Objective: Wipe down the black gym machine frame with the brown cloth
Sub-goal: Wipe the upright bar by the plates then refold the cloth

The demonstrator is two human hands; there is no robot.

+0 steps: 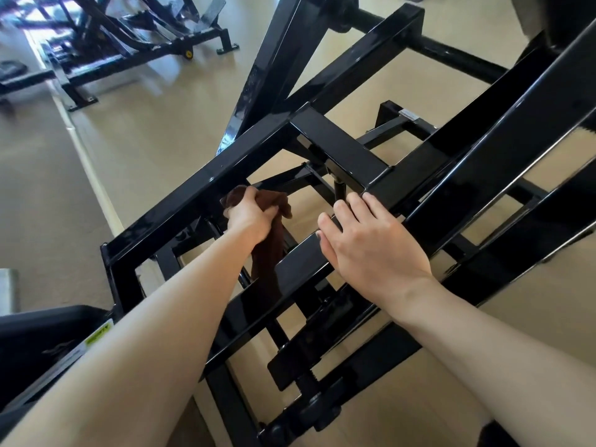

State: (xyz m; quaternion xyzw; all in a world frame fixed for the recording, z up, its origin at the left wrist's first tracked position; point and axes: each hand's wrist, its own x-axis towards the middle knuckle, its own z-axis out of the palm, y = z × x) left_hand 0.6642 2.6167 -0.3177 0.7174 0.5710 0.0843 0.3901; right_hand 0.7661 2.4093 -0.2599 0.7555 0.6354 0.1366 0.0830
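Right hand [371, 250] rests flat, fingers straight, on the black frame [335, 140]. Beyond, left hand [250, 216] grips the brown cloth [269, 253] bunched under the frame's long upper bar, mid-wipe; next, slide it along that bar.

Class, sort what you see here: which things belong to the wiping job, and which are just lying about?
Job:
brown cloth, gripped by the left hand
black frame
right hand, resting flat on a frame bar

Lying about:
other gym machine, far left on the floor
black pad with a label, bottom left
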